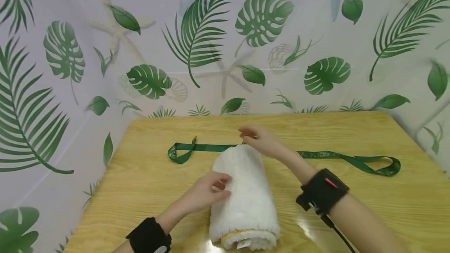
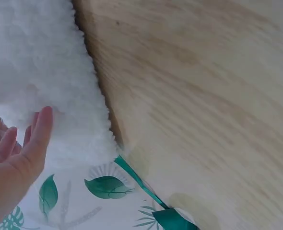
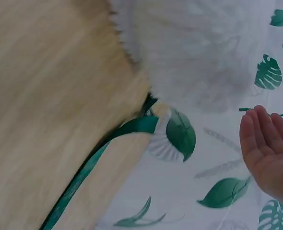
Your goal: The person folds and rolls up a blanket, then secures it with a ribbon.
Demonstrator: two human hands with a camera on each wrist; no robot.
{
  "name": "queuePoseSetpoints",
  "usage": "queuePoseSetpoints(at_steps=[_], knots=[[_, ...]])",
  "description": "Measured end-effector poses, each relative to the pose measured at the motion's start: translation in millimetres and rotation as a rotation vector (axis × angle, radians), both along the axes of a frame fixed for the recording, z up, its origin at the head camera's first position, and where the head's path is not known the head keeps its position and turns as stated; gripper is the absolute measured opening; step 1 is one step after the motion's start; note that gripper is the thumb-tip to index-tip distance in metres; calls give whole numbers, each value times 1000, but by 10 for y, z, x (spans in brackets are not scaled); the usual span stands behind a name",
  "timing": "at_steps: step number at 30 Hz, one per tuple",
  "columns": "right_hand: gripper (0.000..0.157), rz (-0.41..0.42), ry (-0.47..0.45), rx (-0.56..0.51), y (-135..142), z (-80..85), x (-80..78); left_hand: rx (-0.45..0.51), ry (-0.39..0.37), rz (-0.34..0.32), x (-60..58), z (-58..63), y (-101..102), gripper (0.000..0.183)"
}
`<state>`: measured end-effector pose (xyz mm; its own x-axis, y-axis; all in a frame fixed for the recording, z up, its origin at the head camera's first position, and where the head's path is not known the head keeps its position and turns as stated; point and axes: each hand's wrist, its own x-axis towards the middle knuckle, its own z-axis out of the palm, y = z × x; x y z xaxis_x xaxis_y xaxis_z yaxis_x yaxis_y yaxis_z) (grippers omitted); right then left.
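Note:
A rolled white fleece blanket [image 1: 246,190] lies lengthwise on the table, with a yellowish inner layer and a small tag [image 1: 243,243] at its near end. Across the table runs a green ribbon [image 1: 215,147], its middle hidden at the roll's far end. My left hand [image 1: 207,191] is at the roll's left side, fingers loosely bent; in the left wrist view the fingertips [image 2: 46,115] appear against the fleece, contact unclear. Just over the far end is my right hand [image 1: 261,139], its relaxed fingers [image 3: 259,129] holding nothing visible in the right wrist view.
The wood-grain table [image 1: 140,190] extends on both sides of the roll. A leaf-print cloth [image 1: 225,50] hangs behind and at the sides. Black bands [image 1: 325,190] with cameras circle both wrists, and a cable [image 1: 337,233] trails from the right one.

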<state>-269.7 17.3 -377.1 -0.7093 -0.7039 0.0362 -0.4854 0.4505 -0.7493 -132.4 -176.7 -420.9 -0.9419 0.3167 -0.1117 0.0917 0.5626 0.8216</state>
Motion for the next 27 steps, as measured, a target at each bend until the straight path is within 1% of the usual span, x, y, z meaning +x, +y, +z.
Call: queuePoseSetpoints(at_steps=[1, 2, 3, 5, 6, 7, 9, 10, 12, 14, 17, 20, 22, 24, 27], knots=[[39, -56, 19, -6, 144, -32, 83, -16, 0, 33, -13, 9, -14, 41], [40, -110, 32, 14, 281, -63, 185, -38, -6, 65, -27, 15, -26, 44], [43, -147, 12, 29, 397, -93, 295, -63, -26, 96, -39, 20, -36, 48], [53, -202, -93, 66, 557, -165, 521, -91, -75, 141, -64, 20, -43, 60], [58, -217, -173, 66, 598, -208, 625, -92, -113, 159, -72, 12, -43, 67], [63, -231, -268, 54, 619, -252, 721, -71, -161, 173, -81, -1, -42, 72], [69, -245, -465, 6, 617, -343, 870, 10, -263, 202, -97, -24, -31, 80], [71, -249, -533, -21, 602, -388, 921, 66, -305, 212, -105, -37, -24, 82], [70, -258, -632, -75, 571, -469, 980, 200, -395, 231, -119, -67, -7, 83], [68, -260, -700, -127, 558, -530, 1003, 332, -460, 234, -133, -90, 18, 82], [66, -287, -757, -178, 576, -585, 1027, 511, -538, 224, -148, -132, 65, 80], [66, -290, -791, -222, 613, -614, 1056, 614, -572, 217, -152, -160, 109, 78], [67, -268, -789, -256, 636, -615, 1076, 622, -546, 215, -150, -160, 128, 78], [68, -242, -766, -299, 657, -583, 1082, 621, -500, 202, -162, -137, 137, 79], [68, -234, -680, -339, 668, -450, 1020, 623, -418, 197, -261, -35, 155, 79]])
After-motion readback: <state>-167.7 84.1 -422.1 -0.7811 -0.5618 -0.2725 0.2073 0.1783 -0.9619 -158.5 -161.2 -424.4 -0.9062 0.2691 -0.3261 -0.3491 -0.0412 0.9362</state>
